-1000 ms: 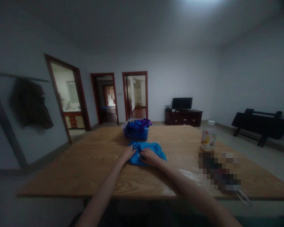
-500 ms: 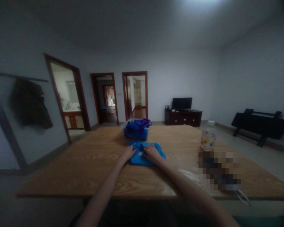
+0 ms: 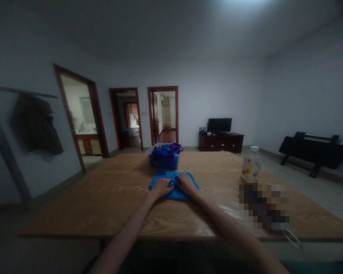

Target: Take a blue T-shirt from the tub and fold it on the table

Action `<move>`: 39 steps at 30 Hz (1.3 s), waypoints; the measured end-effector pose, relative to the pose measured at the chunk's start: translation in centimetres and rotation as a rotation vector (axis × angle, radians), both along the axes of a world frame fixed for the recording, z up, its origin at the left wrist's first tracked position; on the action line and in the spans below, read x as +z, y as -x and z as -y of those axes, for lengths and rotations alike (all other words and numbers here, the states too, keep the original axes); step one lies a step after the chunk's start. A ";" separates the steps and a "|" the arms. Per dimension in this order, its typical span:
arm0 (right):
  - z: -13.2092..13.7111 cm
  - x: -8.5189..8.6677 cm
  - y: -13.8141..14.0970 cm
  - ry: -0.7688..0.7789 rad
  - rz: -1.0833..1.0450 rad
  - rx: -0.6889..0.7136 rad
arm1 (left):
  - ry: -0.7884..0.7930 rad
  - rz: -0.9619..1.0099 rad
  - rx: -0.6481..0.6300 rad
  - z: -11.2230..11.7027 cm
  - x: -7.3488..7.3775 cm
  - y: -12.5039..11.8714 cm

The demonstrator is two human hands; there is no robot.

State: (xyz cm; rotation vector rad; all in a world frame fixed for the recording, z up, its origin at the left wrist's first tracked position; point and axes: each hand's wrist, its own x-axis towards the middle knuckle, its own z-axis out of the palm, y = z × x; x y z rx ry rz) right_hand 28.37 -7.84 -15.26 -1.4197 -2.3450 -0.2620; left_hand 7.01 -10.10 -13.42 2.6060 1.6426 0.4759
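Observation:
A blue cloth [image 3: 175, 194] lies on the wooden table [image 3: 108, 198] in front of me. My left hand [image 3: 162, 187] rests on the cloth's left part, fingers bent down onto the fabric. My right hand [image 3: 185, 183] lies on its right part, fingers stretched over it. The two hands nearly touch at the cloth's middle. Just beyond the cloth stands a clear plastic tub [image 3: 163, 160] filled with blue and purple cloths [image 3: 167, 150].
A plastic bottle [image 3: 251, 169] with a white cap stands at the right of the table, with a blurred-out patch and a thin cord [image 3: 293, 238] nearer the front edge. Doorways, a TV cabinet [image 3: 221, 141] and a dark bench [image 3: 314, 150] line the room behind.
My left hand has slid right and toward me across the cloth, uncovering its left corner. My right hand moved slightly forward onto the cloth between the first two frames.

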 end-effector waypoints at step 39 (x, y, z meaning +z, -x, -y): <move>1.1 1.0 0.3 0.036 -0.009 0.015 | -0.005 -0.073 0.086 -0.5 0.1 0.2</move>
